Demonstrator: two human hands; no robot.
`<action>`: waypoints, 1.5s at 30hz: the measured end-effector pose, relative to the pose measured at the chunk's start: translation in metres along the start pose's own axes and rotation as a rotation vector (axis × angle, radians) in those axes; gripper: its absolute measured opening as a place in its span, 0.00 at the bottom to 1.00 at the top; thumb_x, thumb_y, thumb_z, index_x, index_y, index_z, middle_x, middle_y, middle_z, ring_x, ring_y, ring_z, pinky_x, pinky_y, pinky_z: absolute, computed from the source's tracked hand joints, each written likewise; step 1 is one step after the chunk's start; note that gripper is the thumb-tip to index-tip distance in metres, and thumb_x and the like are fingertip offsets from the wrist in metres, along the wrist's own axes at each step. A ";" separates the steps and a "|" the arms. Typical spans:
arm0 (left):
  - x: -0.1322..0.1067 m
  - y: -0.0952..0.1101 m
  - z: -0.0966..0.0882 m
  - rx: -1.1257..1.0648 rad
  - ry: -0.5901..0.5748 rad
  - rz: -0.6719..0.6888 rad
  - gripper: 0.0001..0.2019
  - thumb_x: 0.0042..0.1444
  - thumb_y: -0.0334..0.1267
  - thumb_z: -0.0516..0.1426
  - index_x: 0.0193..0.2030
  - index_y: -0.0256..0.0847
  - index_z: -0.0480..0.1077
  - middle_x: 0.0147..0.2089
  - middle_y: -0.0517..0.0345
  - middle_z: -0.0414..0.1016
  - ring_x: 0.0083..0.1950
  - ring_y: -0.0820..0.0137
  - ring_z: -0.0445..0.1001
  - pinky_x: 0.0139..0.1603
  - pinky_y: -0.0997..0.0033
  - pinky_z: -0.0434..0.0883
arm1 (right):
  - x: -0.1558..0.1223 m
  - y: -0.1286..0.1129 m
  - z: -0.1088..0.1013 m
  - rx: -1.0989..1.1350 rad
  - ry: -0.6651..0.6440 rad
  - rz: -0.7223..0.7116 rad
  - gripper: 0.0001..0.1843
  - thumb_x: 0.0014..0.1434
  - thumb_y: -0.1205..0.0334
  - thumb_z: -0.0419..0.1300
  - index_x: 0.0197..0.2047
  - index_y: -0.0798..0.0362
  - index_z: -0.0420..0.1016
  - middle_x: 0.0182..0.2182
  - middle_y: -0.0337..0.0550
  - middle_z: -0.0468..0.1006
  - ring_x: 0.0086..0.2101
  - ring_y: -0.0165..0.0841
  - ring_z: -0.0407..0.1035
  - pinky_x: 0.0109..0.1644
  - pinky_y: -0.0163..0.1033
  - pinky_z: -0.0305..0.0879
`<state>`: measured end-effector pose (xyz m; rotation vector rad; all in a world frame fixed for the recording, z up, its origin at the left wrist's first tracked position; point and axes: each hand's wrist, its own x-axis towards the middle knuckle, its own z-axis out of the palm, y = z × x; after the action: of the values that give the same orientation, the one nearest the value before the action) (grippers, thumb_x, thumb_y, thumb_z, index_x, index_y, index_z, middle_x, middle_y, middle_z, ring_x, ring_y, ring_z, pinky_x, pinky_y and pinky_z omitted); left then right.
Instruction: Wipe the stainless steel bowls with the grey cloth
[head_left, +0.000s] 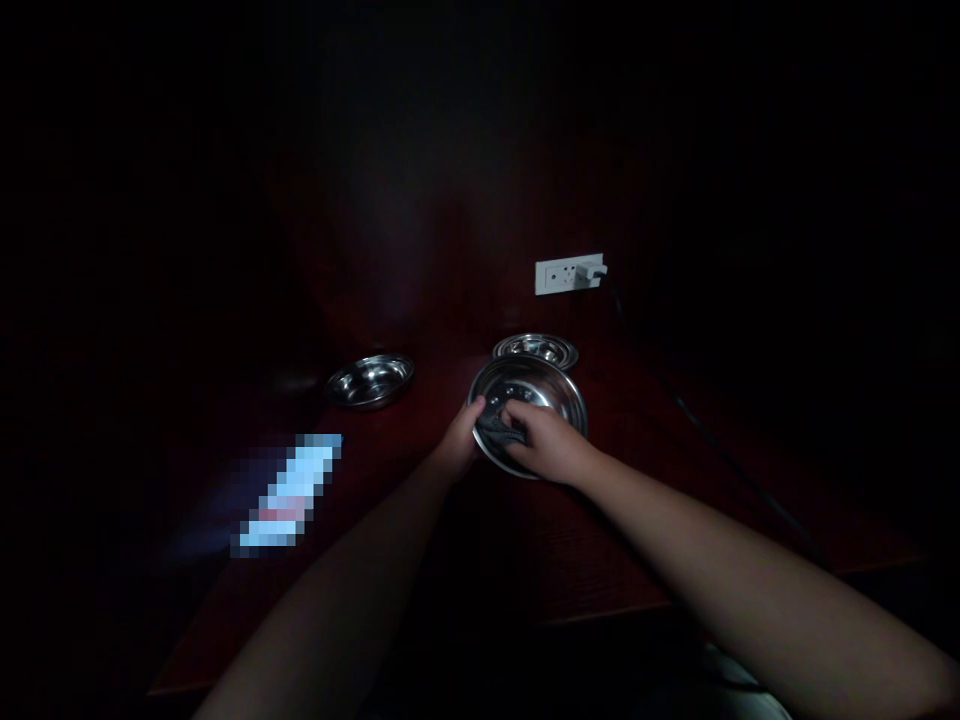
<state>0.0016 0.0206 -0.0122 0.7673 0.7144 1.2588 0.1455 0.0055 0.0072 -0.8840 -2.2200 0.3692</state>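
Note:
A shiny metal bowl (559, 390) is tilted towards me above the dark red table. My left hand (459, 440) grips its left rim, with the thumb over the edge and the other fingers hidden behind. Inside the bowl, my right hand (544, 440) is closed on a dark cloth (499, 430), which lies against the inner wall. Just behind this bowl sits a metal dish with a wide rim (532, 348), partly covered by it. Another shallow metal bowl (373, 382) rests on the table to the left.
A blurred-out bright screen (292, 495) lies at the left. On the back wall is a white socket panel (555, 277) with a plug (591, 270) in it. A dark cable (697, 425) runs from it across the table's right side. The table's front edge (600, 615) is near me.

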 end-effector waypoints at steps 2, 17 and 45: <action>0.000 -0.001 0.000 -0.014 -0.027 -0.001 0.17 0.54 0.41 0.53 0.46 0.33 0.71 0.42 0.49 0.78 0.49 0.60 0.73 0.55 0.62 0.65 | 0.001 0.001 -0.002 0.023 0.039 0.002 0.07 0.47 0.69 0.55 0.32 0.51 0.62 0.29 0.39 0.70 0.31 0.32 0.64 0.36 0.36 0.58; 0.007 -0.005 -0.007 0.041 -0.102 -0.012 0.23 0.54 0.48 0.53 0.51 0.33 0.67 0.45 0.47 0.76 0.51 0.57 0.72 0.59 0.53 0.60 | 0.005 0.014 -0.018 -0.127 0.456 -0.003 0.08 0.45 0.70 0.55 0.30 0.51 0.59 0.31 0.41 0.65 0.36 0.35 0.61 0.41 0.40 0.58; 0.006 -0.007 -0.007 0.056 -0.008 0.037 0.21 0.50 0.41 0.57 0.50 0.34 0.68 0.42 0.49 0.77 0.43 0.62 0.75 0.50 0.61 0.68 | 0.005 0.017 -0.008 0.611 -0.269 0.167 0.15 0.58 0.53 0.53 0.34 0.55 0.75 0.36 0.44 0.78 0.38 0.34 0.70 0.46 0.42 0.64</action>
<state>0.0005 0.0261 -0.0219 0.8339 0.7344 1.2728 0.1564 0.0217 0.0069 -0.7058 -2.0706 1.2295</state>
